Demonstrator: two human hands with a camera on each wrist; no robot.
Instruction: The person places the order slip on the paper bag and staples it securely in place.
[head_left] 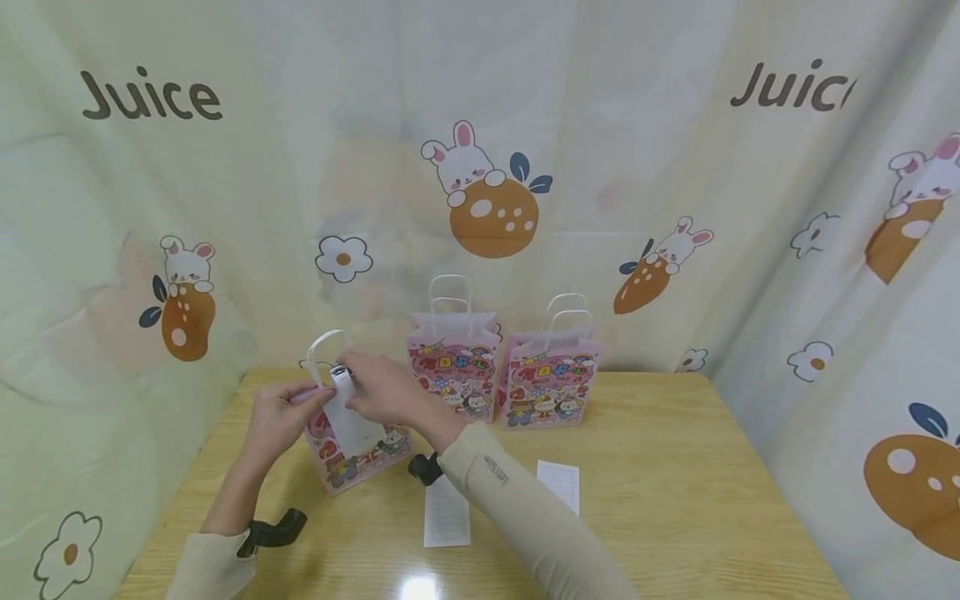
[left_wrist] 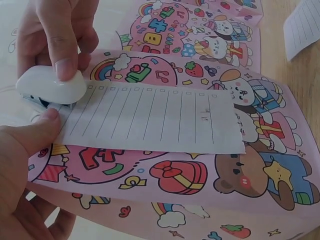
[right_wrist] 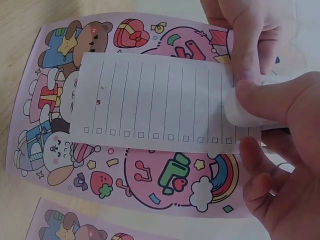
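A pink cartoon paper gift bag (head_left: 330,477) stands tilted at the table's left, with a lined checklist slip (left_wrist: 150,117) lying flat against its front. My left hand (head_left: 279,417) pinches the bag's top rim, thumb in front on the slip's edge and fingers behind. In my right hand (head_left: 386,390) is a small white stapler (left_wrist: 52,84), its nose over the slip's top edge and the bag's rim. The right thumb presses on the stapler's top in the right wrist view. Whether a staple is in the paper is hidden.
Two similar gift bags (head_left: 452,333) (head_left: 551,367) stand upright at the back by the printed curtain (head_left: 645,167). Two more lined slips (head_left: 447,517) (head_left: 558,483) lie on the wooden table (head_left: 675,467), one partly under the right forearm. Black camera mounts (head_left: 277,530) sit on both wrists.
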